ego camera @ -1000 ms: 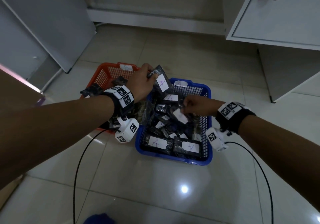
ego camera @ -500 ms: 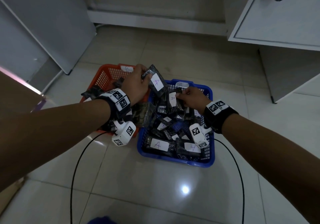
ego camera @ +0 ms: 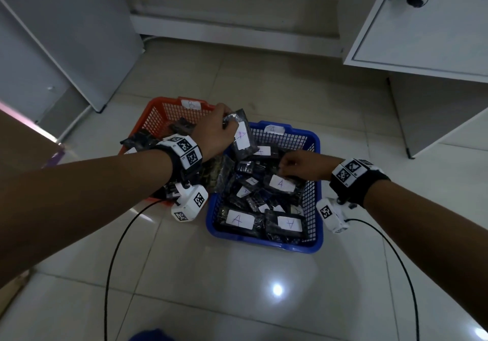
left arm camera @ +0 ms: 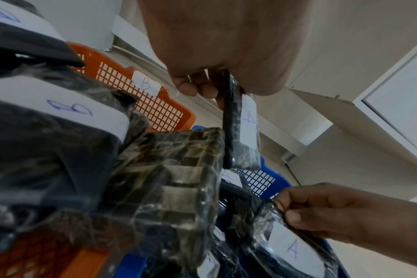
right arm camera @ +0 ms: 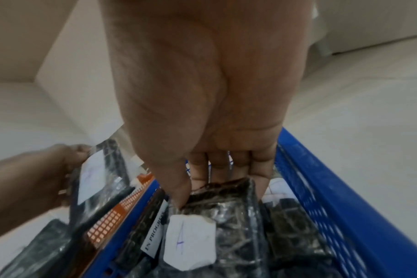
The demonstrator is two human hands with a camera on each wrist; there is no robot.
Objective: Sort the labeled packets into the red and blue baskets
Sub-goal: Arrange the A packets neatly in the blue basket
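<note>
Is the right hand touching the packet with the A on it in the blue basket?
Touching. The right wrist view shows the right hand pinching the A packet's top edge, thumb and fingers on it.

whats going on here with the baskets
A person is sorting dark wrapped packets into two floor baskets. The left hand holds up an A packet over the gap between the red basket, tagged B, and the blue basket, tagged A. The right hand pinches another A packet lying on the pile in the blue basket.
</note>
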